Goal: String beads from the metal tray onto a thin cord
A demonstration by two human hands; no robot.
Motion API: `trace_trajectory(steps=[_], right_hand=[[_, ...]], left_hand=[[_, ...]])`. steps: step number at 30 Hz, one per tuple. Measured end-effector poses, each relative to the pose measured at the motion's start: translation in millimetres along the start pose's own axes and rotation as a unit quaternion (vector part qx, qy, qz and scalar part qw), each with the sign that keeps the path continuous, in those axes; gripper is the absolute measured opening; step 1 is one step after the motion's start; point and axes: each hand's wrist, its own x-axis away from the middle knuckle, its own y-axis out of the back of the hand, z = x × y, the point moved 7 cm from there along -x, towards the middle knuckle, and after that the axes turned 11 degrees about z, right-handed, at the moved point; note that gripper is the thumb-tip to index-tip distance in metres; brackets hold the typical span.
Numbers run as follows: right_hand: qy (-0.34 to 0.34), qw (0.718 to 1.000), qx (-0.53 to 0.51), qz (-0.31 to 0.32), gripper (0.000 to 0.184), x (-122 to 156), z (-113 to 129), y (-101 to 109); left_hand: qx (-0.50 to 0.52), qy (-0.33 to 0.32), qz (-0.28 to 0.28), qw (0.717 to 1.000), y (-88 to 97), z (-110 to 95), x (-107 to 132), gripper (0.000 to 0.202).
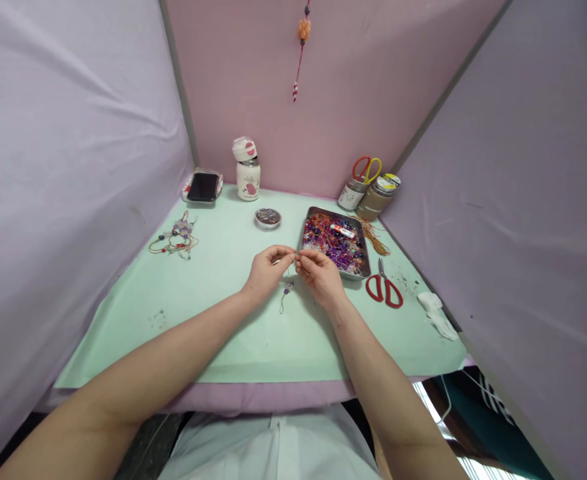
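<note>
We pinch a thin beaded cord (286, 291) between left hand (266, 270) and right hand (322, 275), both sets of fingers closed on it, just left of the bead tray (303, 231)

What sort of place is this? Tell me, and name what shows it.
Likely a small bead-craft booth, walled in pink and lilac cloth. A metal tray of mixed beads, red-handled scissors on the green mat, and the left hand and right hand pinching a beaded cord show it.

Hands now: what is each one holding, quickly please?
Left hand: closed, pinching the beaded cord.
Right hand: closed, pinching the same cord.
</note>
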Motion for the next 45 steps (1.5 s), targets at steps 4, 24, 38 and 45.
trace_trajectory(steps=[4,24,38,45], right_hand=[[0.0,1.0,-0.025,0.008,0.026,-0.5,-1.5,0.6],[0.003,0.999,-0.032,0.019,0.025,-1.6,-2.5,0.7],[0.008,1.0,-0.013,0.014,0.026,0.0,-1.4,-0.9],[0.006,1.0,-0.015,0.016,0.026,0.0,-1.5,-1.0]], left_hand=[[0.002,0.001,-0.005,1.0,0.4,-0.5,-0.1,0.018],[-0.033,0.001,0.0,0.999,-1.0,-5.1,0.1,0.017],[-0.033,0.008,-0.009,0.999,0.7,-2.6,-0.4,0.016],[-0.035,0.015,-0.01,0.999,0.3,-3.3,0.1,0.016]])
